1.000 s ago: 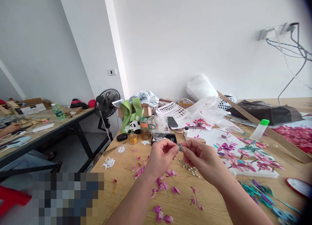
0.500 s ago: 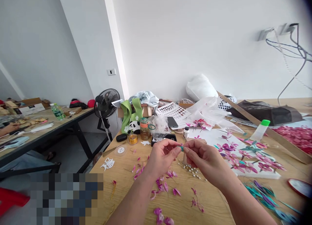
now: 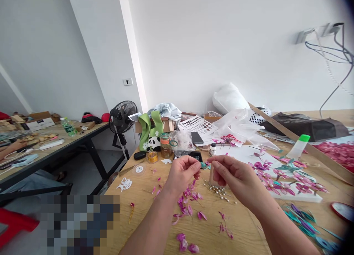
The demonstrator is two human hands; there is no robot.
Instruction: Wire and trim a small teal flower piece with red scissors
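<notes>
Over a wooden table [image 3: 243, 229] my left hand [image 3: 181, 174] and my right hand [image 3: 235, 175] are held close together, fingers pinched. Between the fingertips sits a small teal piece [image 3: 204, 166]. My left hand pinches its left end; my right thumb and forefinger are closed just right of it. Below the hands lie scattered pink petals [image 3: 188, 207] and a cluster of small pearls [image 3: 218, 190]. To the right a white board [image 3: 293, 196] carries pink flowers with teal leaves.
Jars, a phone, a panda bag [image 3: 151, 133], plastic bags and a glue bottle [image 3: 298, 147] crowd the back. A fan [image 3: 121, 118] stands at the left corner. Teal and purple leaves [image 3: 301, 222] lie right. Another person's arm rests on the far left table [image 3: 41, 152].
My hands have drawn slightly apart, the right one shifting right and a little up. The view has tilted slightly. The teal piece stays at my left fingertips.
</notes>
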